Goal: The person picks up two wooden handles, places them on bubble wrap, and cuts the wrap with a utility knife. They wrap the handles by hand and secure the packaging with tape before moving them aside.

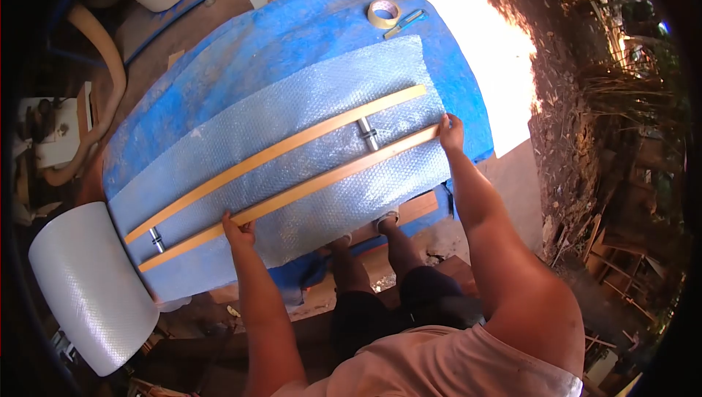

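Two long, light-brown wooden slats run side by side, the far slat (pixel 281 148) and the near slat (pixel 322 183). They are joined by a metal crosspiece (pixel 368 134) toward the right and a smaller metal crosspiece (pixel 156 240) at the left. Both slats lie on a sheet of bubble wrap (pixel 292 97). My left hand (pixel 239 230) grips the near slat left of its middle, with the fingers partly hidden. At that slat's right end, my right hand (pixel 452 132) has its fingers closed around the tip.
A large bubble wrap roll (pixel 95 287) stands at the sheet's left end. Blue tarp (pixel 212 68) covers the work surface. A tape roll (pixel 383 13) and a utility knife (pixel 404 24) lie at its far side. A hose (pixel 110 68) curves at upper left.
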`<state>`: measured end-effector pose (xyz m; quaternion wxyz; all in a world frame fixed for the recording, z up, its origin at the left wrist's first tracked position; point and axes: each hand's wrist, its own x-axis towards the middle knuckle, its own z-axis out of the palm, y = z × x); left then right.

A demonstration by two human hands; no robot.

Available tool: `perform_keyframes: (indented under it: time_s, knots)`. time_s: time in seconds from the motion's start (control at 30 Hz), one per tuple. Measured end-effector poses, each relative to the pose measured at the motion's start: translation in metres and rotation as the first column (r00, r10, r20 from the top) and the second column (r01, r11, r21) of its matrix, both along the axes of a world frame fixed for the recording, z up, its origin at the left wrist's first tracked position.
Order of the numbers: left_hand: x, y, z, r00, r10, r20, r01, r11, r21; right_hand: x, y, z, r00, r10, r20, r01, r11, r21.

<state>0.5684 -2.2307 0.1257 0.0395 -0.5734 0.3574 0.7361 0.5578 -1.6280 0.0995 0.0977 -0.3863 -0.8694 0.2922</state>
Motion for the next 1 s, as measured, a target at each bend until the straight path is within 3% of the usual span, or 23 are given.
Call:
perform_keyframes:
  time_s: [0.03, 0.1, 0.13, 0.2, 0.27, 0.3, 0.33, 0.37, 0.4, 0.43, 0.47, 0.53, 0.57, 0.6, 0.67, 0.73, 0.77, 0.8, 0.83, 0.87, 0.9, 0.97, 1.0]
  knots:
    - [0.001, -0.001, -0.001, 1.0, 0.001, -0.012, -0.001, 1.0, 0.001, -0.004, 0.009, -0.003, 1.0, 0.002, 0.003, -0.002, 1.0, -0.003]
    - [0.005, -0.003, -0.006, 1.0, 0.015, -0.018, -0.015, 1.0, -0.003, -0.018, 0.022, -0.007, 0.967, 0.195, 0.162, -0.215, 0.969, 0.12]
    - [0.005, -0.004, -0.008, 1.0, 0.015, -0.025, -0.015, 1.0, -0.008, -0.03, 0.013, 0.011, 0.959, 0.096, 0.267, -0.129, 0.985, 0.11]
    - [0.005, -0.011, -0.006, 0.999, 0.034, -0.031, -0.035, 0.999, -0.032, -0.041, 0.018, 0.014, 0.93, 0.12, 0.346, -0.105, 0.993, -0.061]
    - [0.004, -0.016, -0.001, 1.0, 0.001, 0.004, -0.001, 0.997, -0.075, -0.049, 0.03, -0.006, 0.919, 0.165, 0.359, -0.164, 0.986, -0.035]
    - [0.002, -0.021, 0.0, 1.0, -0.004, -0.005, 0.004, 0.998, -0.062, -0.055, 0.039, -0.011, 0.869, 0.233, 0.437, -0.192, 0.972, -0.137]
    - [0.003, -0.026, -0.003, 1.0, -0.004, -0.011, 0.003, 0.999, -0.054, -0.056, 0.039, -0.013, 0.851, 0.255, 0.46, -0.285, 0.959, -0.005]
    - [0.005, -0.032, -0.007, 0.997, -0.022, -0.071, 0.021, 1.0, -0.024, -0.053, 0.059, -0.04, 0.858, 0.332, 0.391, -0.375, 0.926, 0.037]
    - [0.009, -0.038, -0.014, 0.991, -0.038, -0.129, 0.037, 0.999, -0.004, -0.054, 0.07, -0.048, 0.87, 0.324, 0.37, -0.334, 0.942, -0.041]
    - [0.01, -0.043, -0.026, 0.998, -0.004, -0.057, 0.0, 0.998, -0.069, -0.055, 0.06, -0.022, 0.874, 0.327, 0.359, -0.317, 0.944, -0.089]
    - [0.007, -0.036, -0.022, 0.999, 0.052, -0.013, -0.052, 0.996, -0.074, -0.055, 0.071, -0.029, 0.832, 0.412, 0.371, -0.426, 0.904, -0.047]
    - [0.006, -0.022, -0.015, 1.0, 0.012, -0.005, -0.013, 0.991, -0.134, -0.054, 0.104, -0.068, 0.827, 0.359, 0.433, -0.434, 0.897, 0.087]
    - [0.004, -0.016, -0.011, 1.0, -0.001, -0.007, 0.0, 0.992, -0.127, -0.056, 0.098, -0.055, 0.792, 0.429, 0.435, -0.496, 0.867, 0.047]
    - [0.002, -0.016, -0.007, 1.0, -0.024, -0.012, 0.022, 0.994, -0.109, -0.054, 0.107, -0.069, 0.81, 0.404, 0.425, -0.5, 0.855, 0.141]
    - [0.005, -0.026, -0.016, 0.999, -0.041, 0.012, 0.042, 0.996, -0.075, -0.057, 0.111, -0.077, 0.79, 0.363, 0.494, -0.481, 0.867, 0.132]
    - [0.011, -0.041, -0.008, 0.997, -0.07, 0.026, 0.07, 0.997, -0.03, -0.064, 0.058, -0.025, 0.848, 0.328, 0.416, -0.451, 0.86, 0.24]
    - [0.014, -0.045, 0.004, 0.943, -0.289, 0.167, 0.303, 0.951, -0.068, -0.05, -0.016, 0.027, 0.901, 0.272, 0.337, -0.386, 0.856, 0.343]
    - [0.018, -0.047, 0.014, 0.82, -0.48, 0.312, 0.523, 0.85, -0.067, -0.043, -0.011, 0.012, 0.842, 0.48, 0.245, -0.539, 0.753, 0.379]
    - [0.025, -0.053, 0.016, 0.83, -0.471, 0.3, 0.511, 0.857, -0.069, -0.039, -0.044, 0.034, 0.795, 0.577, 0.186, -0.599, 0.702, 0.386]
    - [0.036, -0.063, 0.015, 0.696, -0.615, 0.371, 0.694, 0.708, -0.129, -0.029, -0.071, 0.046, 0.736, 0.663, 0.133, -0.646, 0.631, 0.429]
    - [0.046, -0.074, 0.021, 0.537, -0.713, 0.451, 0.837, 0.518, -0.178, -0.018, -0.1, 0.064, 0.696, 0.705, 0.138, -0.703, 0.629, 0.333]
    - [0.074, -0.095, 0.05, 0.643, -0.653, 0.4, 0.765, 0.525, -0.374, 0.013, -0.152, 0.102, 0.559, 0.821, 0.112, -0.827, 0.543, 0.146]
    - [0.09, -0.117, 0.057, 0.58, -0.687, 0.438, 0.802, 0.384, -0.458, 0.031, -0.17, 0.114, 0.53, 0.837, 0.139, -0.848, 0.524, 0.076]
